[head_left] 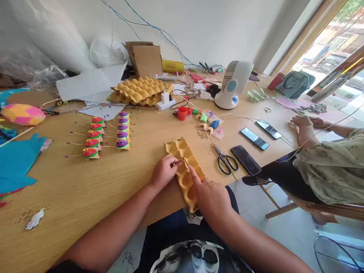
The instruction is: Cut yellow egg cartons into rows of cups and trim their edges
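Egg-carton strip (186, 180): left hand (164, 173) curled over, right hand (213, 196) index-extended along thin blade (185, 163).

A wooden table (85, 197) carries a yellow egg-carton strip (186, 180) reaching its near edge. On the left stand two rows of painted carton pieces (123, 144), with blue material (19, 163) farther left. Scissors (220, 153) and three phones (254, 139) lie to the right; a red cup (182, 113), stacked egg trays (139, 91) and a white fan (233, 85) sit farther back.
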A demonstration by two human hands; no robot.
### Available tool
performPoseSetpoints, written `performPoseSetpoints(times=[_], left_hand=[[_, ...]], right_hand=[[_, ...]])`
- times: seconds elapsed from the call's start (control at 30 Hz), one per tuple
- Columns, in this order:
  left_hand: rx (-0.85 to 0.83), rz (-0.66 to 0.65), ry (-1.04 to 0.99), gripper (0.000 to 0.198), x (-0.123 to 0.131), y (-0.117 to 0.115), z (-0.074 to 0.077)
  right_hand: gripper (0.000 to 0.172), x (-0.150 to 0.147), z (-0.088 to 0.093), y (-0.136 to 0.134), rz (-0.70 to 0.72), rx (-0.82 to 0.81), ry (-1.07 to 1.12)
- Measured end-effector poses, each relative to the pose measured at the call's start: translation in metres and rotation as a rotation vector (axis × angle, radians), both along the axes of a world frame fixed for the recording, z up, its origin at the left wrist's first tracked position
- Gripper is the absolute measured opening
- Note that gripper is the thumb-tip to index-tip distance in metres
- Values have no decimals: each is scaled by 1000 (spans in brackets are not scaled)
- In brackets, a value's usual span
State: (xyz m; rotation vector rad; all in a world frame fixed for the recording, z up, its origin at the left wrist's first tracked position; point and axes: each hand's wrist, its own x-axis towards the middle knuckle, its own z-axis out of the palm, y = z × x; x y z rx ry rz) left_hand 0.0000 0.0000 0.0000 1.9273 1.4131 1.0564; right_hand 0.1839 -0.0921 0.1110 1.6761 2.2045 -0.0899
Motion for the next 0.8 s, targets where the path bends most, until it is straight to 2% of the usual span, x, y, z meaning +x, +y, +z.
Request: performPoseSetpoints(times=[0.17,0.4,0.6,0.8], left_hand=[[0,-5,8,18,-2,2,0],[39,5,-14,10,-2,1,0],[47,-1,-8,13,-3,1,1],[39,16,-4,8,-2,0,-1]], right_hand=[[74,-19,2,17,-49,-2,38],[74,-6,2,1,-32,-5,24],[70,-13,-1,8,-44,-3,31],[78,0,-3,-12,-15,11,-6]])
